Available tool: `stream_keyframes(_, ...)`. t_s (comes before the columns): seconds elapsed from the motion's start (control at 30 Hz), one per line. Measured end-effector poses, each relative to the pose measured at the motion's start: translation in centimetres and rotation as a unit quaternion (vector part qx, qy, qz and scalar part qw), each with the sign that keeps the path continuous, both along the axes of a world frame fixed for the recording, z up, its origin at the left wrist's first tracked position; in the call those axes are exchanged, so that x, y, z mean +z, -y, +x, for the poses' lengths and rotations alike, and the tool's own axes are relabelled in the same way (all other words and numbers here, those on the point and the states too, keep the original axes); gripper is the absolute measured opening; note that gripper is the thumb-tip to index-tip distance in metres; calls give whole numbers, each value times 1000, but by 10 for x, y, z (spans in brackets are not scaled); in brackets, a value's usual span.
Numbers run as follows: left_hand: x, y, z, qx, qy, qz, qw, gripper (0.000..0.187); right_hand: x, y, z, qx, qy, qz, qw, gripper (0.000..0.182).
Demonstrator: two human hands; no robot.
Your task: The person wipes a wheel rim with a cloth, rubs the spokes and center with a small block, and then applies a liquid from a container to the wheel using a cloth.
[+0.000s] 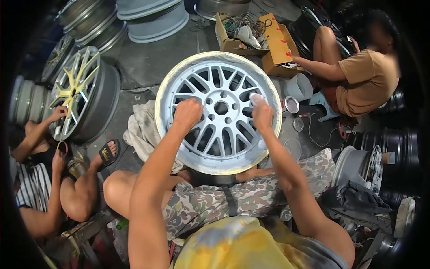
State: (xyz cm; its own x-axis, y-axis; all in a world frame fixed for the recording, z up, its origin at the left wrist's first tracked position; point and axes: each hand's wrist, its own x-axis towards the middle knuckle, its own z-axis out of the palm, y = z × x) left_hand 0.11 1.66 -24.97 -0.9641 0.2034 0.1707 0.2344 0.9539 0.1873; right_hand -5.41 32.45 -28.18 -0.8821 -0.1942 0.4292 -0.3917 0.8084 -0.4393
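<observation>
A large pale grey wheel rim [221, 107] with many thin spokes lies face up before me, its outer lip covered with cream-coloured tape or paper. My left hand [188, 114] is closed over the spokes on the left side; what it holds, if anything, is hidden. On the right side, my right hand [263, 115] has its fingers closed on a small whitish pad [257, 99] over the spokes near the inner wall. Beside the rim at the left lies a crumpled beige cloth [142, 130].
At the left, a person [33, 188] works on a rim with yellow tape [74, 92]. Another person [367, 80] sits at the right, reaching into a cardboard box [280, 42]. A white bucket [299, 87] and an open can [291, 105] stand right of my rim.
</observation>
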Motion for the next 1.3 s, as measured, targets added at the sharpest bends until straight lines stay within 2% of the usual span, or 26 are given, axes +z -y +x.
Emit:
stream_keyframes(0.03,13,3,-3,-8,77,-50,996,28,-5,14,8,27,-59,6,998,38)
stream_keyframes(0.07,27,11,-11,-17,154,-78,985,34,-5,17,16,26,-58,1,998,38)
stream_keyframes(0.13,81,25,-10,-26,187,-102,977,35,12,19,29,166,-65,7,984,38)
stream_keyframes(0.17,111,30,-8,-36,221,-124,967,36,12,10,25,161,-65,4,985,38)
stream_keyframes(0.23,158,42,2,-29,205,-109,972,36,9,-19,-2,65,17,27,997,36)
stream_keyframes(0.27,178,47,9,-28,207,-110,972,36,15,-24,-11,-21,95,38,995,43)
stream_keyframes(0.33,209,53,21,-29,141,-34,989,37,5,-10,4,9,79,48,996,39)
stream_keyframes(0.37,216,53,26,-29,135,-31,990,37,1,-4,13,38,62,62,995,35)
stream_keyframes(0.4,221,53,31,-16,126,1,992,36,3,9,25,156,-48,13,986,37)
stream_keyframes(0.43,220,53,33,-3,120,31,992,35,2,15,37,204,-41,44,977,40)
stream_keyframes(0.5,210,58,34,-13,162,60,985,34,10,6,29,219,-51,56,973,41)
stream_keyframes(0.53,206,61,37,-19,203,89,975,33,11,1,18,172,-42,62,982,42)
stream_keyframes(0.57,204,62,40,-14,209,92,973,33,12,-3,10,4,164,131,978,43)
stream_keyframes(0.63,217,62,35,-22,215,103,971,33,3,-14,-14,12,-94,74,993,36)
stream_keyframes(0.7,220,62,26,3,223,128,966,33,-1,1,3,-43,94,77,992,36)
stream_keyframes(0.73,220,62,22,13,208,124,970,34,-2,15,15,-8,80,59,995,44)
stream_keyframes(0.77,220,64,19,24,195,118,973,35,5,27,32,76,-32,61,995,47)
stream_keyframes(0.83,226,67,19,21,203,133,970,36,12,21,52,92,-18,49,994,46)
stream_keyframes(0.9,227,72,24,-2,181,152,972,39,-5,-10,54,3,6,25,1000,47)
stream_keyframes(0.93,224,78,24,-2,185,154,971,40,0,-21,57,-75,76,23,994,46)
stream_keyframes(1.03,222,89,21,11,179,132,975,41,4,-21,53,-98,35,52,993,46)
stream_keyframes(1.1,214,94,14,8,156,148,977,41,-3,-7,46,-81,1,54,995,45)
stream_keyframes(1.17,214,86,9,7,186,139,973,41,17,24,54,26,65,5,998,44)
stream_keyframes(1.2,215,81,7,13,208,133,969,40,26,37,63,35,144,17,989,42)
stream_keyframes(1.23,215,78,6,12,207,134,969,40,13,40,69,129,27,40,990,43)
stream_keyframes(1.3,212,75,7,2,212,139,967,40,8,25,87,171,27,37,984,48)
